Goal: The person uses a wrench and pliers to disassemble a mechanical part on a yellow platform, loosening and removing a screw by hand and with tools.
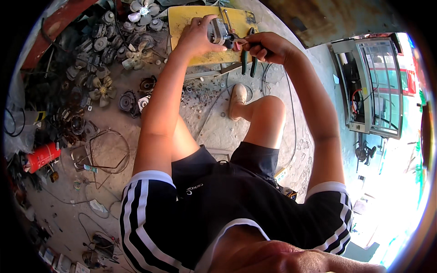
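Observation:
Over the yellow tabletop [189,16], my left hand [196,37] is closed around a small grey metal electric motor [219,31]. My right hand [269,47] is closed, fingers curled, beside the motor's right end. Between its fingertips and the motor shows a slim shiny metal piece [238,40], too small to name. Pliers with dark green handles [253,67] lie just by the right hand, their handles over the table's near edge. A thin metal rod [227,17], like a screwdriver shaft, lies behind the motor. The right fingers hide part of what they grip.
Motors and metal fan blades [103,90] pile up on the floor to the left. A red cylinder [42,157] lies further left. Cables [293,118] run across the concrete floor. A glass-fronted metal cabinet [371,86] stands at the right. My foot [238,101] is near the table.

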### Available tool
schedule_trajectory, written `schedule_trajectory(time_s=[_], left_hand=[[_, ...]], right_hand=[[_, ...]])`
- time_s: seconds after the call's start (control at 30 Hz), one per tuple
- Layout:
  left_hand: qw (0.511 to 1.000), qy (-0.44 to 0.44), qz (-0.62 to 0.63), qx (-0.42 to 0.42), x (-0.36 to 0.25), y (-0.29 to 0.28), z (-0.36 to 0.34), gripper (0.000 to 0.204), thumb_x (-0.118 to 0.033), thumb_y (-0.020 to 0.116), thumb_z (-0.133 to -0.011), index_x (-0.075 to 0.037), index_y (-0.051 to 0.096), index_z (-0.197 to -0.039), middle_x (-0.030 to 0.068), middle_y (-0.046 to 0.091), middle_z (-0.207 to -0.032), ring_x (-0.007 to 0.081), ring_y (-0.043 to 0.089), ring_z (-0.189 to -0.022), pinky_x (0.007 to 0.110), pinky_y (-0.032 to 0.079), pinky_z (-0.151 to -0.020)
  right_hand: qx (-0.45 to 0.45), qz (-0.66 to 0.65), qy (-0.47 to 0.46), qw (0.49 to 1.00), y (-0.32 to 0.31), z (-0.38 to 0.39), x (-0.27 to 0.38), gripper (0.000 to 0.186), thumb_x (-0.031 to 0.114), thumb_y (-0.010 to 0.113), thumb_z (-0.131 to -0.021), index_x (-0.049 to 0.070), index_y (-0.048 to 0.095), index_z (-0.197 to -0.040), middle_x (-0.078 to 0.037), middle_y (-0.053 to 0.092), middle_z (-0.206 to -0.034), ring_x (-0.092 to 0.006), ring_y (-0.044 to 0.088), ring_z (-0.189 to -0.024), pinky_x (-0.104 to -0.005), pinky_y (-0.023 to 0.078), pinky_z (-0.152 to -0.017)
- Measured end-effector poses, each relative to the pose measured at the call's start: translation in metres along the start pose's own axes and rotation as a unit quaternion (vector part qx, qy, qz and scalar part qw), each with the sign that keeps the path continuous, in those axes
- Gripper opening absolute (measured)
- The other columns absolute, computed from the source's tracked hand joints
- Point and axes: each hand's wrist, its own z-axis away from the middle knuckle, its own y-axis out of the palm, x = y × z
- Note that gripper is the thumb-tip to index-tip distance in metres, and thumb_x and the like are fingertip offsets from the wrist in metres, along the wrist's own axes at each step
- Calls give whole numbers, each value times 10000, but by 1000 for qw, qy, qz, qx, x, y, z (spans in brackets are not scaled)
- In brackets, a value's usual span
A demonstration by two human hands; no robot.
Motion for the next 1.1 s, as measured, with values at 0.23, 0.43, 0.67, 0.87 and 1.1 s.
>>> schedule_trajectory(time_s=[0.23, 0.43, 0.67, 0.87, 1.1], left_hand=[[999, 2, -38, -12, -14, -3, -2, 921, -580, 811, -668, -153, 434, -1392, 204, 567, -1269, 368, 553, -1195, 443, 456, -982], [997, -20, -19, -75, -21, 7, -2, 726, -683, 576, -834, -150, 516, -1323, 204, 590, -1208, 376, 586, -1125, 451, 473, -914], [988, -7, 1, -154, -14, 25, -4, 380, -429, 504, -951, -210, 585, -1251, 182, 635, -1121, 393, 614, -1046, 461, 488, -862], [983, 17, 2, -182, -12, 28, -6, 346, -379, 478, -954, -193, 607, -1217, 194, 641, -1085, 396, 620, -1010, 465, 491, -846], [977, 52, 3, -208, -11, 30, -8, 316, -335, 479, -944, -179, 624, -1176, 210, 649, -1023, 413, 634, -929, 485, 503, -789]], right_hand=[[-53, 54, 2, 997, 2, -9, -17, 176, 161, 501, -978, 73, 555, -835, 61, 478, -673, 0, 384, -476, -145, 305, -383], [-113, 64, -63, 990, 10, -7, -34, 135, 152, 505, -966, 51, 557, -894, 27, 478, -673, -46, 383, -469, -199, 270, -390], [-193, 121, -121, 966, 35, 0, -53, 363, 183, 489, -987, 61, 559, -1322, 32, 474, -737, -52, 362, -542, -212, 267, -439], [-200, 155, -146, 956, 31, -4, -60, 422, 169, 471, -982, 54, 513, -1386, 15, 491, -741, -71, 405, -559, -229, 310, -454], [-228, 204, -158, 939, 30, -9, -69, 418, 186, 460, -986, 42, 533, -1371, -14, 549, -783, -79, 469, -572, -244, 375, -464]])
